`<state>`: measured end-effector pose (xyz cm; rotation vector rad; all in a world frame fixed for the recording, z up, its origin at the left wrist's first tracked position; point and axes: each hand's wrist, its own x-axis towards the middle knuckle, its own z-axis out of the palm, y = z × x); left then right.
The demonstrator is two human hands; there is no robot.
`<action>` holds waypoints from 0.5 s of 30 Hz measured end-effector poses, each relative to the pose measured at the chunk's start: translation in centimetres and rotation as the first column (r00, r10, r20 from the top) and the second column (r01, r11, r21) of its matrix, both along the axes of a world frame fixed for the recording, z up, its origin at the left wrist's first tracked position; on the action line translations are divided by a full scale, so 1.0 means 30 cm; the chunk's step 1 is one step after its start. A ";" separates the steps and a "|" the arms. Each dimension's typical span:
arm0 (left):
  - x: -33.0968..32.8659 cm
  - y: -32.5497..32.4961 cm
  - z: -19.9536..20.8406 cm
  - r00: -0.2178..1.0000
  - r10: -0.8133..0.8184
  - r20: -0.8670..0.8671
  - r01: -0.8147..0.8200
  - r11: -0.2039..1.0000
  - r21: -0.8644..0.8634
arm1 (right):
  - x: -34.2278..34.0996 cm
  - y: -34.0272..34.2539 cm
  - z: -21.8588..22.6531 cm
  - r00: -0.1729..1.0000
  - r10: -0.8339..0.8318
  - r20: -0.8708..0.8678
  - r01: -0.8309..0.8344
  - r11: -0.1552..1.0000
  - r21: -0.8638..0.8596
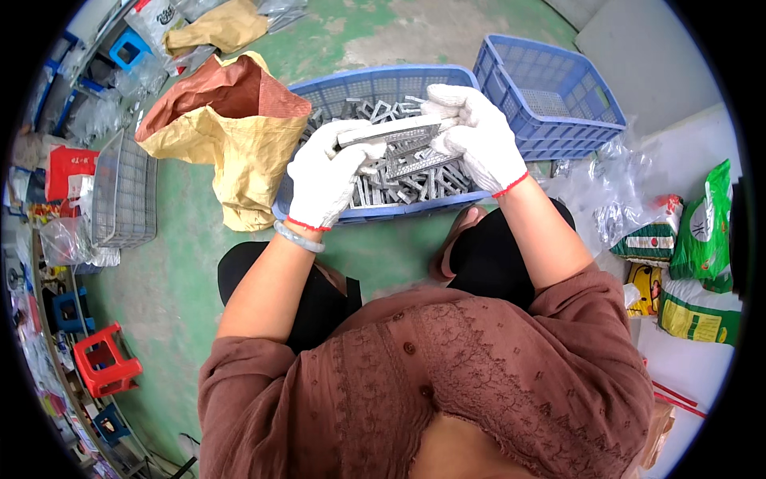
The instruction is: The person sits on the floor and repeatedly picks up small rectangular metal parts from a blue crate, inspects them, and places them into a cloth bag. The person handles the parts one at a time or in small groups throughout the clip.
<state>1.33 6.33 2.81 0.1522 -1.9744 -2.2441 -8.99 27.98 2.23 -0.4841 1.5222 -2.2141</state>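
Gray metal frame (388, 130) is pinched at opposite ends by the left gloved hand (323, 173) and right gloved hand (491, 145), apparently for steadiness, above the left blue crate (375, 81).

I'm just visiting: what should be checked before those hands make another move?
1. Hands covered: ok; left hand and right hand wear white gloves.
2. Grip: ok; both hold grey metal-looking work.
3. Number of pieces held: cannot tell; they overlap.
4. Wrists bare of jewellery: not ok; pale bangle on the left.
5. Sack mouth open: ok.
6. Sack contents: cannot tell.
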 end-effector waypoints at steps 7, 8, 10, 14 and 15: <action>-0.016 0.007 -0.051 0.998 -0.010 -0.055 0.014 0.997 0.081 | 0.007 -0.020 0.007 1.000 -0.021 0.001 0.021 1.000 -0.017; -0.020 0.010 -0.055 0.999 -0.007 -0.054 0.012 0.996 0.092 | 0.007 -0.017 0.004 1.000 -0.009 -0.003 0.009 1.000 -0.021; -0.024 0.009 -0.057 0.997 -0.012 -0.075 0.017 0.997 0.070 | 0.006 -0.014 0.003 1.000 0.023 -0.009 -0.023 0.999 -0.028; -0.035 0.014 -0.058 0.996 -0.029 -0.088 0.036 0.996 0.084 | -0.001 -0.010 0.004 0.998 -0.007 -0.055 0.007 1.000 -0.005; -0.037 0.017 -0.056 0.996 -0.027 -0.083 0.033 0.997 0.063 | -0.001 -0.011 0.005 0.999 -0.016 -0.051 0.016 1.000 0.000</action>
